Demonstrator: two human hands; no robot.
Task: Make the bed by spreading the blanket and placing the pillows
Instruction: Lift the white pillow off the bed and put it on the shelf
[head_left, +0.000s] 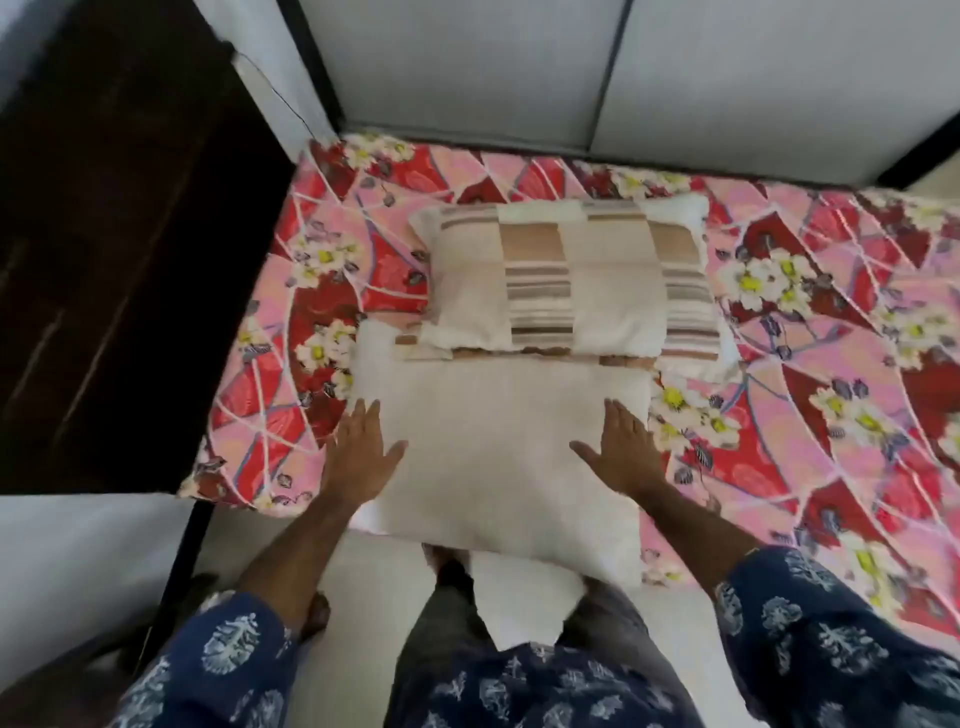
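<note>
A plain cream pillow (498, 441) lies on the bed's near edge and overhangs it a little toward me. My left hand (361, 457) rests flat on its left side, fingers spread. On its right side my right hand (621, 447) lies flat too. Behind it a striped beige and brown pillow (561, 275) lies on another partly hidden pillow. A red and pink floral blanket (831, 364) covers the bed, spread flat.
A dark wooden cupboard (114, 249) stands to the left of the bed. Grey padded headboard panels (519, 67) rise behind the bed. Pale floor (363, 582) shows below, with my feet and legs at the bed's edge.
</note>
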